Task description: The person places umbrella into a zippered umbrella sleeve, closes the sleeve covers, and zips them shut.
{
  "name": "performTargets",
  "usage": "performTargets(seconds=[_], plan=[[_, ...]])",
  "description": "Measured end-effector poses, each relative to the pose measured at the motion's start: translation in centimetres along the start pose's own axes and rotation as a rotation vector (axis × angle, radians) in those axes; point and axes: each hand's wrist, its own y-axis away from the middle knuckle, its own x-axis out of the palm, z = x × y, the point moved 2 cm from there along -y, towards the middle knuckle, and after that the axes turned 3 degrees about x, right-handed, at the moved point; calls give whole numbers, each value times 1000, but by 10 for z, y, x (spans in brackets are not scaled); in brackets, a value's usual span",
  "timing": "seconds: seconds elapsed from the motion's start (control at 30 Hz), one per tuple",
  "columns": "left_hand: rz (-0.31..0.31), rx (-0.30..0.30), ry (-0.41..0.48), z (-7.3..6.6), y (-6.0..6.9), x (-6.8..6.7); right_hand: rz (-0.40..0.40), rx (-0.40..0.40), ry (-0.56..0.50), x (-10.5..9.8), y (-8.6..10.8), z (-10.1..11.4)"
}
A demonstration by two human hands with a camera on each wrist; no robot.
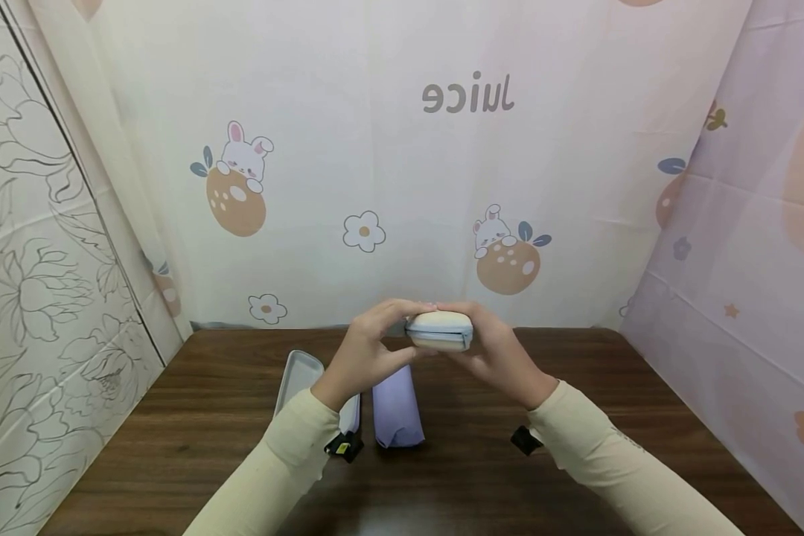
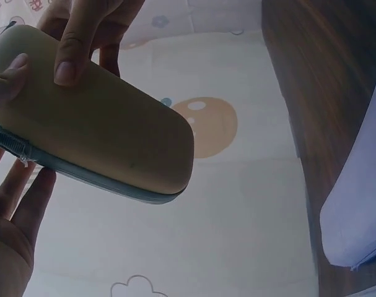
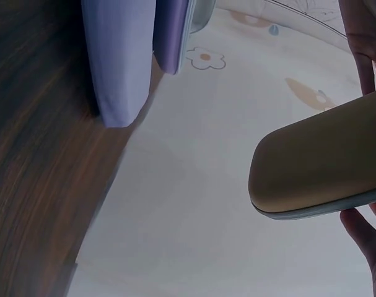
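A cream case [image 1: 440,341] with a pale blue zipper band is held up above the table's far part, between both hands. My left hand [image 1: 368,344] grips its left side, and my right hand [image 1: 499,350] grips its right side. In the left wrist view the case [image 2: 107,117] is tilted, with thumbs on its broad face and fingers at the zipper edge. The right wrist view shows the rounded end of the case [image 3: 318,161]; the zipper band looks closed along the visible edge.
On the brown wooden table [image 1: 469,454], a purple wrapped bundle [image 1: 398,409] lies below the hands. Left of it, an opened case [image 1: 299,376] with a pale grey inside is partly hidden by my left arm. Patterned curtains [image 1: 388,149] stand behind and at both sides.
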Motion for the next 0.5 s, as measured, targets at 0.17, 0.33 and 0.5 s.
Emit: performTargets(seconds=[0.17, 0.33, 0.5], plan=[[17, 7, 2, -2, -2, -1, 6, 21, -4, 1, 1, 0], [36, 17, -15, -10, -6, -1, 12, 42, 12, 2, 4, -1], [16, 56, -97, -23, -13, 2, 11, 50, 43, 4, 7, -3]])
